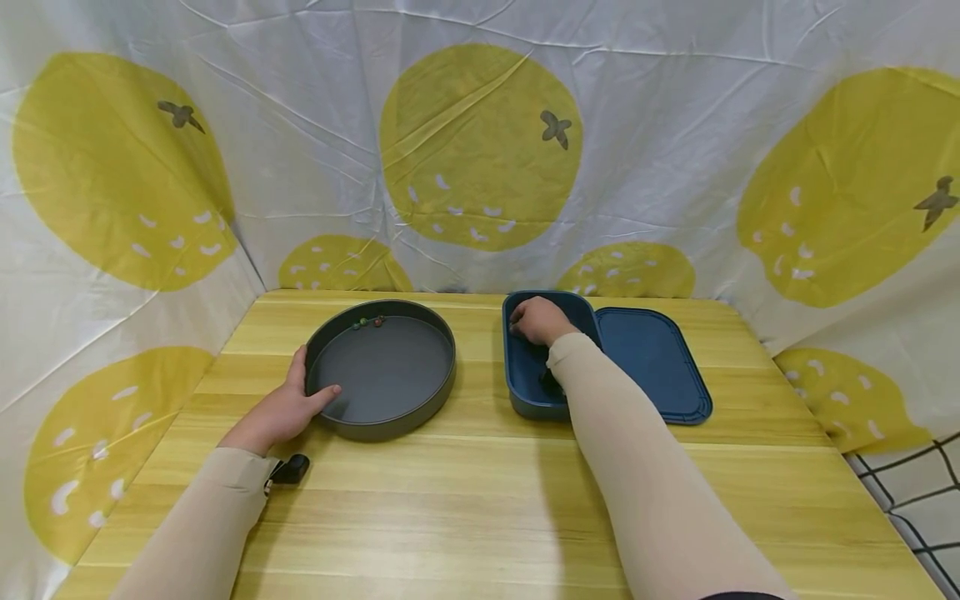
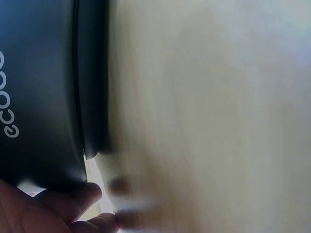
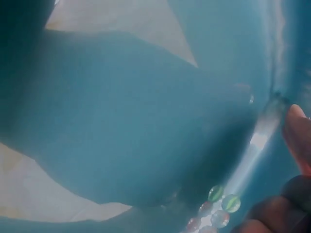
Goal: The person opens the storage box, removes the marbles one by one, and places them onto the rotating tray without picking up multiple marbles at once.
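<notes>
My left hand (image 1: 283, 408) holds the left side of a dark grey round pan (image 1: 382, 367), its thumb over the rim and its fingers along the outer wall. Several small coloured marbles (image 1: 378, 322) lie inside the pan against its far wall. Inside a blue rectangular box (image 1: 513, 375) is my right hand (image 1: 542, 320), with fingers lowered near the left wall. In the right wrist view, several clear marbles (image 3: 220, 218) with green and reddish swirls sit along the box's edge. The fingers (image 3: 297, 131) there are spread apart, with nothing visible held between them.
A blue lid (image 1: 652, 362) lies flat on the wooden table (image 1: 450, 508), touching or very near the box's right side. Behind the table hangs a white curtain (image 1: 645, 150) with yellow fruit prints. A black wire grid (image 1: 911, 492) stands at the right edge.
</notes>
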`<state>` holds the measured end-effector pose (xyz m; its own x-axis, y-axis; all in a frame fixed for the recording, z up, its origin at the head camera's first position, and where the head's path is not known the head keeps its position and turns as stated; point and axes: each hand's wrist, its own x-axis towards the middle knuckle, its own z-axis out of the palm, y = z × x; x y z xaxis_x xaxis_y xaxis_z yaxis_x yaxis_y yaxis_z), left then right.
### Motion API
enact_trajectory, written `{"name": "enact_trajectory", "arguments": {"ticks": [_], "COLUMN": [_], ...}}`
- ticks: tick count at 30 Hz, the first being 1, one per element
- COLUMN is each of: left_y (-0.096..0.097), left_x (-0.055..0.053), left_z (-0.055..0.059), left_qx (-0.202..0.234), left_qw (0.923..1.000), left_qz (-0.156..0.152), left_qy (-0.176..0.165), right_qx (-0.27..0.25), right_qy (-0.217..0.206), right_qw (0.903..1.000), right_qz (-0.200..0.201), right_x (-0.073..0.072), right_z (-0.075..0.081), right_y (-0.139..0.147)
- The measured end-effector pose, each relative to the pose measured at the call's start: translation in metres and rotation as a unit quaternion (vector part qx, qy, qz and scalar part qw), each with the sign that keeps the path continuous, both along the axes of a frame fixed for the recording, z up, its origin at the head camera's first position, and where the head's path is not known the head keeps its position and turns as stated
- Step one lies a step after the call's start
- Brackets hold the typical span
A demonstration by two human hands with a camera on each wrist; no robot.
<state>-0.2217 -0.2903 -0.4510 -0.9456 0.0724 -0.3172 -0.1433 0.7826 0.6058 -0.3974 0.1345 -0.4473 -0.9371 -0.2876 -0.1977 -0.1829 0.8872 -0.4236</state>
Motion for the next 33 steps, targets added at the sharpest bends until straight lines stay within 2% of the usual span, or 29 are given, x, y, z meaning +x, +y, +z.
{"name": "enact_trajectory", "arguments": {"ticks": [9,18,27,33], "left_y": [-0.001,-0.001,0.0,0.001], "left_x": [0.0,0.001,-0.001,-0.001], "left_z": [-0.001,-0.002,-0.002,0.0], "left_qx": [0.0,0.012,0.013,0.014], "left_qw": [1.0,0.9999,0.9999,0.9999], "left_qz": [0.0,0.004,-0.001,-0.001], "left_qy": [0.001,-0.004,0.001,0.003], "right_qx": [-0.022,-0.069,-0.1,-0.107], "right_qy": [0.03,0.02,0.017,0.023], "right_qw": [0.9993,0.9973,0.9945,0.9939], "right_qz": [0.01,-0.008,-0.025,-0.011], "right_x": [0.003,0.003,0.011,0.018], "right_z": [0.006,0.015,0.04,0.054], "right_y": [0.003,0.003,-0.005,-0.026]}}
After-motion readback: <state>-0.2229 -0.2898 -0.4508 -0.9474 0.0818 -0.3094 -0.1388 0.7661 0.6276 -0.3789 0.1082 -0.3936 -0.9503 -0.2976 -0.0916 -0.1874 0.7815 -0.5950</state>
